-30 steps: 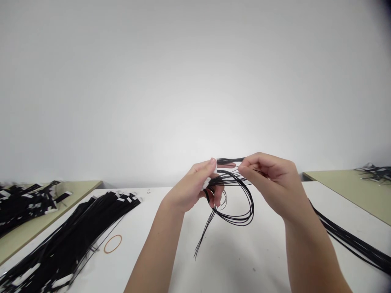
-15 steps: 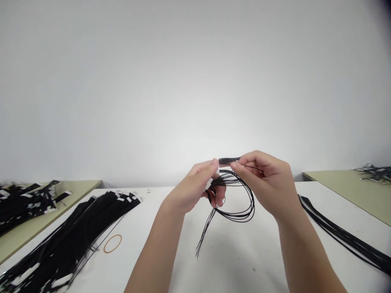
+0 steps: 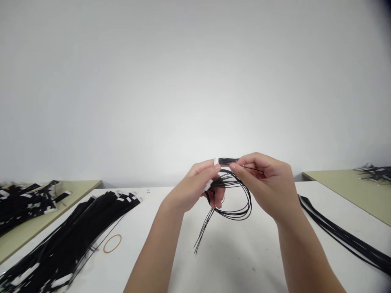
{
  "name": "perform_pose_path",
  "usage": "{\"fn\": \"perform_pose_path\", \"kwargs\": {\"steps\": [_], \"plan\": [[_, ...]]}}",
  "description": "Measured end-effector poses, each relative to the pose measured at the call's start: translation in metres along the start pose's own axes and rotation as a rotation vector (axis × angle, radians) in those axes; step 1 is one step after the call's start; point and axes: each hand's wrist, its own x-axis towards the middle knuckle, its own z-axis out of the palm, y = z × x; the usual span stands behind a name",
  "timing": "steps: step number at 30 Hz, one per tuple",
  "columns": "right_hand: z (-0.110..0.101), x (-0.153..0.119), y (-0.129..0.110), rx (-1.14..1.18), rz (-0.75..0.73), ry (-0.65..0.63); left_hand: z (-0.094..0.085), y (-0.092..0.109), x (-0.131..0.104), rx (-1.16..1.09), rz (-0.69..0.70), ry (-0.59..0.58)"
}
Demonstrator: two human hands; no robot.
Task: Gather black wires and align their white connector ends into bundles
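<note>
My left hand (image 3: 195, 181) grips a small white connector (image 3: 216, 161) between thumb and forefinger. Black wires run from it toward my right hand (image 3: 264, 177). A second white connector (image 3: 208, 185) lies lower, against the palm of the left hand, whose other fingers are curled round a looped bundle of thin black wires (image 3: 244, 211). The loose wire ends hang down below that hand. My right hand pinches one black wire (image 3: 253, 168) by its end, close to the right of the upper connector. The exact wire tip is hidden by the fingers.
A thick pile of black cables with white connectors (image 3: 82, 232) lies on the white table at left, beside an orange rubber band (image 3: 112, 243). More cables (image 3: 27, 201) rest on a side surface. Long black wires (image 3: 345, 234) lie at right, with another bunch (image 3: 374, 172) farther back.
My left thumb has shifted down, so more of the upper white connector shows. The wire loop has swung slightly left. My right hand has barely moved and still pinches the wire.
</note>
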Motion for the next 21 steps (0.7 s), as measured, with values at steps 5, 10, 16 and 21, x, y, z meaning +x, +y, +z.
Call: {"fn": "perform_pose_path", "kwargs": {"steps": [5, 10, 16, 21], "plan": [[0.0003, 0.0011, 0.0005, 0.002, -0.013, -0.001, -0.0005, -0.0005, 0.0010, -0.026, -0.028, -0.009], [0.0006, 0.0031, 0.0030, 0.000, -0.028, -0.021, -0.0018, -0.0001, 0.0005, -0.024, -0.035, -0.017], [-0.0026, 0.0020, -0.0027, 0.025, -0.029, -0.077, -0.0042, -0.0002, 0.0003, -0.033, -0.041, -0.056], [-0.0044, 0.0006, -0.0067, 0.035, -0.041, -0.057, -0.0034, -0.0010, 0.0021, -0.050, -0.028, -0.119]]}}
